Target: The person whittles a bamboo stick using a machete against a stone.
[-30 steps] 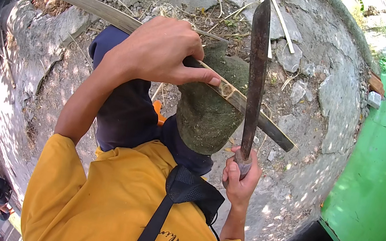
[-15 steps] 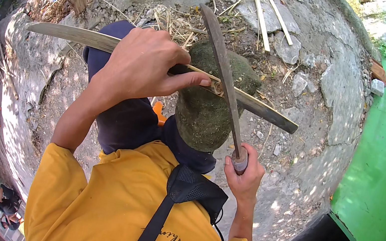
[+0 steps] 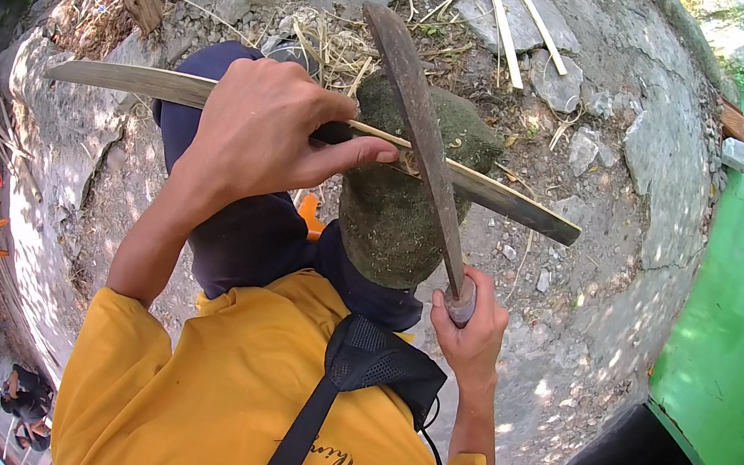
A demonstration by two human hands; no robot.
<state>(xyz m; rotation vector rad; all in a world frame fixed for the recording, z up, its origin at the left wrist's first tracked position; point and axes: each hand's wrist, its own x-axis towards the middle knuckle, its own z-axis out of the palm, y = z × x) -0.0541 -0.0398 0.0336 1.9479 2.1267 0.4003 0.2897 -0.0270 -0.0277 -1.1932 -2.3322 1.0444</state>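
The broken grey ground (image 3: pixel 564 312) spreads around the dark green cloth pad (image 3: pixel 392 226), which appears to cover the right leg, probably to shield it. A bamboo slat (image 3: pixel 494 197) lies across the pad, its ends jutting out on either side, likely so that part of it is backed from below. The long knife (image 3: pixel 420 123) slants over the pad, its tip past the far edge; whether the blade touches the slat I cannot tell. Just left of the pad, the left hand (image 3: pixel 263 123) grips the slat, thumb stretched over the pad, seemingly to steady it. By the pad's near right side, the right hand (image 3: pixel 472 336) wraps the knife's handle, presumably for control. Pale strips (image 3: pixel 501 24) lie beyond the pad
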